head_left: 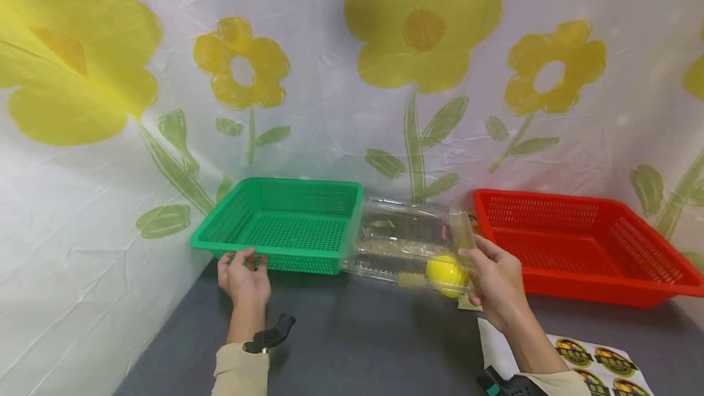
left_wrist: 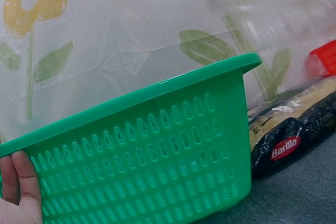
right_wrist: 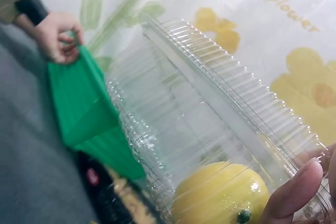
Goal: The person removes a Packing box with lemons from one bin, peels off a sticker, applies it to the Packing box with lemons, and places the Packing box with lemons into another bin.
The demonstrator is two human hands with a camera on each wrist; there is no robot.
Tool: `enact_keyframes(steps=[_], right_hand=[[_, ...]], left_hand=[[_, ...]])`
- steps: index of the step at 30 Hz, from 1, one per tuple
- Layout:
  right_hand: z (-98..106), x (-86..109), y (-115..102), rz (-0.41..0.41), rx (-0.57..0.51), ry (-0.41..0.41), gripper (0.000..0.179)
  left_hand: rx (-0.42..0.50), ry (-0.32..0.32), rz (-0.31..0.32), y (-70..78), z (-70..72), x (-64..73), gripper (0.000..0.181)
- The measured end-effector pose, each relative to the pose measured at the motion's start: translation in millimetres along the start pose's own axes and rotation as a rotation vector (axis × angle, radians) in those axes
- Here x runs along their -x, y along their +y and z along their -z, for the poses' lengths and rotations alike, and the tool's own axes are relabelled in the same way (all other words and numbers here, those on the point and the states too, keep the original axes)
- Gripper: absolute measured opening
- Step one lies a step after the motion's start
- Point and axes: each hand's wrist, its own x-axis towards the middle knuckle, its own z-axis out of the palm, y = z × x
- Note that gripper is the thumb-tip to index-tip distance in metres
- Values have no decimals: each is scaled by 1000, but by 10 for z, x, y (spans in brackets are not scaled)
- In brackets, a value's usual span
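My left hand grips the front rim of a green plastic basket, its fingers bent up under the edge. The perforated side of that basket fills much of the left wrist view. Off to the right, my right hand holds a clear plastic clamshell box by its right end, thumb on the near side. Inside the box lies a yellow lemon with a green stem end, at the end nearest my right hand. The box's far end overlaps the green basket's right side in the head view.
A red basket stands at the right. Between the baskets lies a Barilla pasta bag, seen through the box from above. A sheet of round stickers lies at the front right of the dark table. A flowered curtain hangs behind.
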Motion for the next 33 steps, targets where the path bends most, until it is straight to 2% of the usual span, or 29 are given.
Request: enact_keyframes(steps=[6, 17, 33], right_hand=[[70, 79, 182, -39, 79, 23, 60], [141, 205, 444, -123, 129, 51, 64], [88, 203, 755, -57, 162, 89, 62]], left_hand=[[-2, 12, -1, 13, 2, -15, 30], [-7, -6, -13, -17, 2, 3, 31], [-18, 6, -11, -34, 0, 5, 29]])
